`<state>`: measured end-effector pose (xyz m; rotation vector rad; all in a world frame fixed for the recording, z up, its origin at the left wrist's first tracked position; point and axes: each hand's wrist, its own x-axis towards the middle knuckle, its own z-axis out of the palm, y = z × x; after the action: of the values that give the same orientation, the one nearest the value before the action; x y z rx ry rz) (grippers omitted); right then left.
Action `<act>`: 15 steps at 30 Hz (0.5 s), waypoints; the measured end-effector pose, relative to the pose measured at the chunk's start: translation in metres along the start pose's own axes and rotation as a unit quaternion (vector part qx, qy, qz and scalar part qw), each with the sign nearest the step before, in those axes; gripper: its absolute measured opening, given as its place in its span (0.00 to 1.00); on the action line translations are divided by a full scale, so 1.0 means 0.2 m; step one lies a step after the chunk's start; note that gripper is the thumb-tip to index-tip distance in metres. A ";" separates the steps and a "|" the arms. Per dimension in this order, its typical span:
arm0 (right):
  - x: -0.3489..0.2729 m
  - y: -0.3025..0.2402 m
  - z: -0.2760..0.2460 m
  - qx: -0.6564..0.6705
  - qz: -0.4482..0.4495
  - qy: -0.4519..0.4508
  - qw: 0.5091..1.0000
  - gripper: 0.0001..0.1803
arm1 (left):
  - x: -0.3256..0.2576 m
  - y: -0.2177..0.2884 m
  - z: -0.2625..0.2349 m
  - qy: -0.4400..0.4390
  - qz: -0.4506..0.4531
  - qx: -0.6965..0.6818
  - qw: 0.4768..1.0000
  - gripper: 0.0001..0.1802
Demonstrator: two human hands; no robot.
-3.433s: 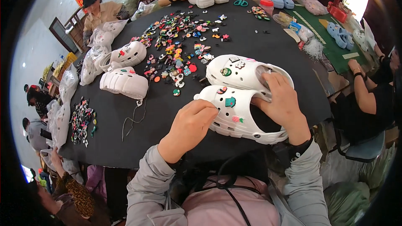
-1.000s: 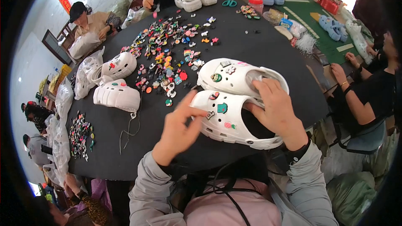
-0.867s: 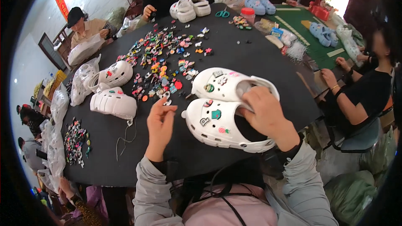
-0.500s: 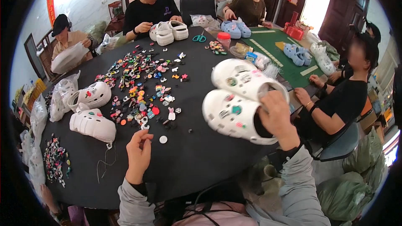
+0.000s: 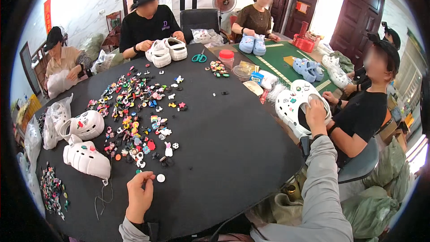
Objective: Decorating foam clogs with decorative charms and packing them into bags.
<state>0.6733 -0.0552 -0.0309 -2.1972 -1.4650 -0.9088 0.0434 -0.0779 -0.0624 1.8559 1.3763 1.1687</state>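
Observation:
Stretched far out to the right, my right hand (image 5: 316,115) grips a pair of white clogs (image 5: 289,107) by their openings. Colourful charms dot the clogs' toes. The pair is at the table's right edge, close to a seated person. My left hand (image 5: 139,197) is low over the black table, thumb and fingers drawn together; what they hold, if anything, is hidden. A white round disc (image 5: 161,178) lies just right of its fingertips, and a small green piece shows just beyond them. Past it spreads a heap of shoe charms (image 5: 139,103).
Another white clog pair (image 5: 87,157) rests at left, with a thin cord, near plastic bags (image 5: 56,118) and a smaller charm pile (image 5: 53,188). Teal scissors (image 5: 199,56) and a red-lidded jar (image 5: 226,58) lie farther back. Blue clogs (image 5: 308,68) stand on a green mat. Several people sit around.
My right hand has carried the white clogs farther right, away from me to the table's edge. The view has shifted; my left hand stays near the white disc, fingers drawn together.

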 end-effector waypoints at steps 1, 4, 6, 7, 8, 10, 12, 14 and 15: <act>-0.02 0.04 0.08 0.024 0.019 -0.026 0.999 0.14 | 0.02 0.00 0.03 -0.004 -0.001 0.002 1.000 0.10; -0.07 -0.07 0.18 0.101 0.082 -0.191 0.973 0.19 | -0.02 0.01 -0.01 0.008 0.007 0.004 1.000 0.10; -0.16 -0.12 0.21 0.026 0.072 -0.245 0.967 0.26 | 0.01 0.00 0.01 0.000 0.009 0.016 1.000 0.10; -0.17 -0.10 0.25 0.025 0.072 -0.245 0.966 0.26 | 0.02 0.00 0.01 -0.001 0.008 0.014 1.000 0.10; -0.17 -0.06 0.29 0.015 0.034 -0.239 0.970 0.26 | 0.01 0.01 0.00 -0.001 0.012 0.018 1.000 0.10; -0.11 0.00 0.33 -0.022 -0.045 -0.261 0.964 0.28 | -0.01 0.03 -0.03 -0.009 0.012 0.035 0.999 0.10; -0.07 -0.09 0.17 0.043 -0.060 -0.291 0.954 0.25 | -0.01 0.05 -0.05 -0.025 0.006 0.068 0.997 0.10; -0.13 -0.19 -0.03 0.116 -0.089 -0.240 0.960 0.18 | 0.01 0.02 -0.01 -0.036 0.030 0.065 0.997 0.09; -0.12 -0.32 -0.22 0.082 -0.089 -0.301 0.946 0.16 | 0.03 0.04 0.01 -0.041 0.043 0.070 0.996 0.09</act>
<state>0.5956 -0.0719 -0.0182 -2.3511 -1.9457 -0.1318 0.0485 -0.0746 -0.0546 2.0560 1.3771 1.0475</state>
